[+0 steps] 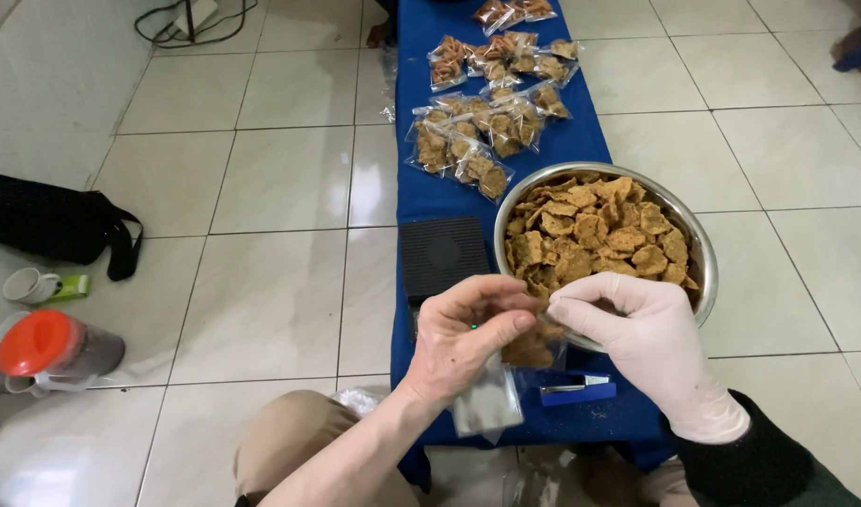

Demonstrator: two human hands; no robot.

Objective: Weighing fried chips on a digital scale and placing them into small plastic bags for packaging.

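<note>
The bare left hand (468, 343) and the gloved right hand (651, 343) both pinch a small clear bag (506, 380), part-filled with brown chips, just in front of the steel bowl (698, 249) heaped with chips. Sealed chip packets (482, 141) lie further along the blue surface (421, 192), beside a black scale (443, 255).

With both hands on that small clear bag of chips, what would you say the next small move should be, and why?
Probably push the chips down into the bag. The bare left hand pinches its mouth open while the gloved right hand feeds chips in at the top, beside the full metal bowl. The chips sit high, near the opening, so settling them seems the likely next move.
</note>
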